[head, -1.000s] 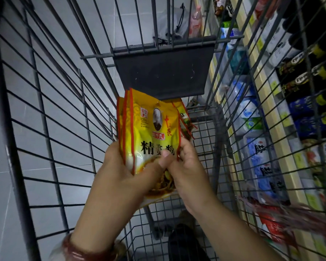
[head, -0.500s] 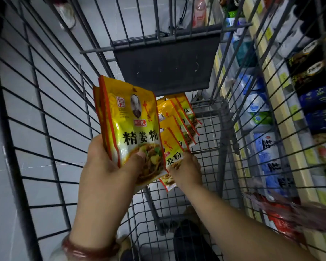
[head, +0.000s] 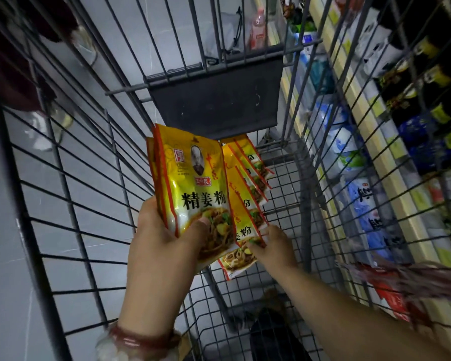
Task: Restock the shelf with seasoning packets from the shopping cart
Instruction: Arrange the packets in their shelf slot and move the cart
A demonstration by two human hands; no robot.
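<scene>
Left hand (head: 164, 238) grips upright yellow ginger-powder packets (head: 193, 188) above the wire cart (head: 71, 183). Right hand (head: 274, 243) pinches the fanned packets (head: 245, 204) just beside, lower right.

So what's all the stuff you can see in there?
held packets: at least two, yellow with red edges, stacked in the left hand, above the cart floor
fanned packets: about four, same yellow, overlapping, in the right hand's grip
shopping cart: one, grey wire, around everything
cart flap: one, dark grey, far end of the cart
shelf goods: many, blue, white and dark packs, right, outside the cart
pink bottle: one, beyond the cart's far end
bracelet: one, dark red, left wrist
left hand: one, gripping the stack
right hand: one, pinching the fan
</scene>
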